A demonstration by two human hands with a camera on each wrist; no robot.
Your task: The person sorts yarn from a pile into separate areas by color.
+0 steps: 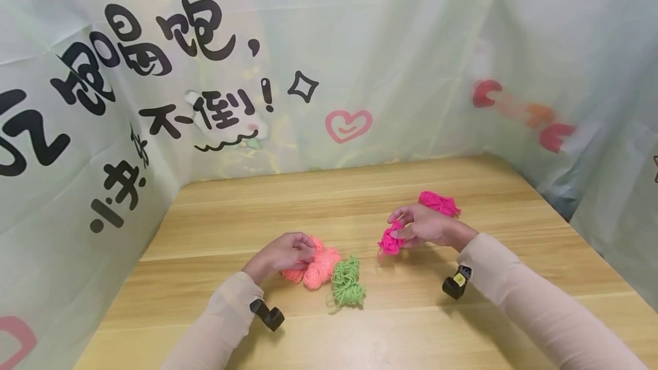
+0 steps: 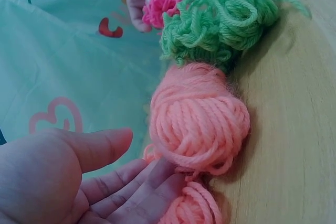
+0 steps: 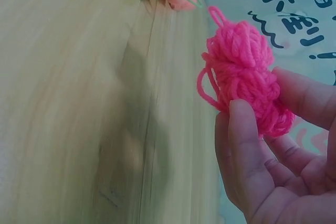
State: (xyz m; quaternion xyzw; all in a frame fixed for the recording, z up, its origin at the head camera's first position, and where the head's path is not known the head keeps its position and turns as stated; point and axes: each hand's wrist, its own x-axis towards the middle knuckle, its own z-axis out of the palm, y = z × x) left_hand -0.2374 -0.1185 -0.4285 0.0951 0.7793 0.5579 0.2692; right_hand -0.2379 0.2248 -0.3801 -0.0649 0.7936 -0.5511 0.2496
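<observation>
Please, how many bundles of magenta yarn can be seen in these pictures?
2. The first magenta bundle is held by the right hand; the second magenta bundle lies on the table, just beyond that hand in the head view. The hand may hide more there.

A lumpy pink yarn bundle (image 1: 390,241) with loose loops is held above the worktop (image 1: 411,318) in the right hand (image 1: 425,225), while plump coral yarn (image 1: 322,269) lies at the left hand (image 1: 284,253).
</observation>
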